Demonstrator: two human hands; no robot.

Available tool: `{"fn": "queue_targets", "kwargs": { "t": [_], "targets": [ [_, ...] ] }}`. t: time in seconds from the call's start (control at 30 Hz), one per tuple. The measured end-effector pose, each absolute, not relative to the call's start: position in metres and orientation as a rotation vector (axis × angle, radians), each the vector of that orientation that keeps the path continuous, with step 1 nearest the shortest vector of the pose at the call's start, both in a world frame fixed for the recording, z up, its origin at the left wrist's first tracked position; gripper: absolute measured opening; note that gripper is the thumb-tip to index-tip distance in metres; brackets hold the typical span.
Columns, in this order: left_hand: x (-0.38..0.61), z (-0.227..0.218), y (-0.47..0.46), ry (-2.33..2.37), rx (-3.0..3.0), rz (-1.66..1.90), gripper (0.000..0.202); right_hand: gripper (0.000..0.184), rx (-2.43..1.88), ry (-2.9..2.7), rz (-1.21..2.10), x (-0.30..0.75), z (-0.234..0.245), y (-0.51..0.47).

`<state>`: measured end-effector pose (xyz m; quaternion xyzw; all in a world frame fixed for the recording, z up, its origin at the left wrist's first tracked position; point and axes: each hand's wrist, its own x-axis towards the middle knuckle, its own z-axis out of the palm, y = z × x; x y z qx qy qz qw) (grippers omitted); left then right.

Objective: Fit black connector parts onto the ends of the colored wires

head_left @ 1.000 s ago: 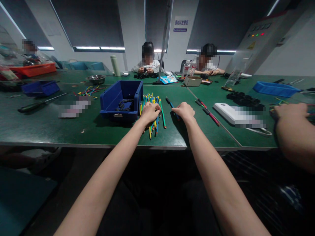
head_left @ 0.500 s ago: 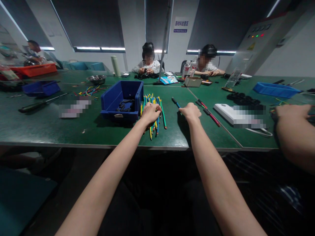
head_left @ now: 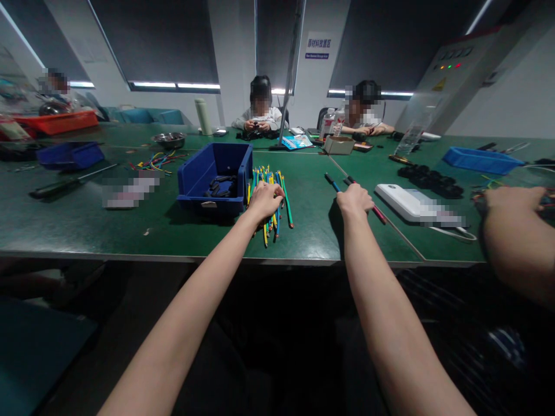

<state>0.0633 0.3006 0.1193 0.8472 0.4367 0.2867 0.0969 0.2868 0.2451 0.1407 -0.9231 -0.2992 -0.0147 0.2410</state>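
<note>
My left hand [head_left: 265,200] rests on a bundle of short wires [head_left: 273,222], yellow, green and blue with bare copper ends. Its thumb and forefinger are bent with a gap between them; the other fingers are partly hidden. A dark blue bin [head_left: 212,203] with small black pieces [head_left: 223,186] inside stands just left of the bundle. My right hand [head_left: 355,200] is closed on a blue wire [head_left: 332,182] with a black end, which points away to the upper left. Beneath and beside this hand lie red and black-sleeved wires [head_left: 379,215], partly covered by it.
A white power bank [head_left: 392,199] with a cable lies to the right, near a co-worker's arm [head_left: 515,231]. Behind it are black parts [head_left: 431,179] and a blue tray [head_left: 481,160]. A screwdriver [head_left: 65,184] lies left. Two people sit across the table.
My right hand has moved right with the blue wire, to above the red and black-sleeved wires. My left hand has stayed on the bundle.
</note>
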Motion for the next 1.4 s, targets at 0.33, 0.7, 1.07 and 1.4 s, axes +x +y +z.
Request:
{"fn": "queue_targets", "kwargs": {
  "t": [0.33, 0.7, 1.07, 1.4],
  "targets": [
    [0.063, 0.119, 0.301, 1.317, 2.519, 0.838, 0.016, 0.042, -2.338, -1.598, -0.14, 0.271, 0.125, 0.268],
    [0.063, 0.12, 0.301, 1.298, 2.5, 0.826, 0.018, 0.059, -2.456, -1.406, 0.022, 0.266, 0.121, 0.264],
    [0.063, 0.121, 0.299, 1.309, 2.502, 0.813, 0.019, 0.057, -2.551, -1.205, 0.001, 0.264, 0.124, 0.261],
    [0.063, 0.12, 0.301, 1.301, 2.506, 0.834, 0.017, 0.057, -2.551, -1.156, -0.06, 0.276, 0.115, 0.268]
  ]
}}
